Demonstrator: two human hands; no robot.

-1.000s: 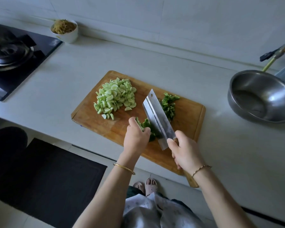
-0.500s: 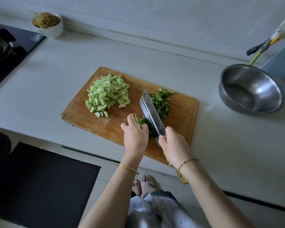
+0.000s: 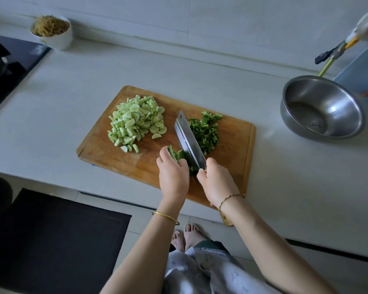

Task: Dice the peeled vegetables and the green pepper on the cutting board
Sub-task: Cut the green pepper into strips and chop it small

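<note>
A wooden cutting board (image 3: 106, 153) lies on the pale counter. A pile of pale green diced vegetable (image 3: 134, 120) sits on its left part. Dark green diced pepper (image 3: 205, 132) lies to the right of the cleaver blade (image 3: 188, 139). My right hand (image 3: 216, 181) grips the cleaver's handle, the blade edge down on the board. My left hand (image 3: 173, 175) holds down the uncut green pepper piece (image 3: 175, 154) just left of the blade, fingers curled over it.
A steel bowl (image 3: 321, 107) stands on the counter to the right. A white bowl of shredded food (image 3: 51, 31) is at the back left, beside the black stove (image 3: 6, 66). A dark mat (image 3: 51, 240) covers the floor below.
The blade has come closer to my left hand along the pepper piece. The view has shifted a little; the piles stay where they were.
</note>
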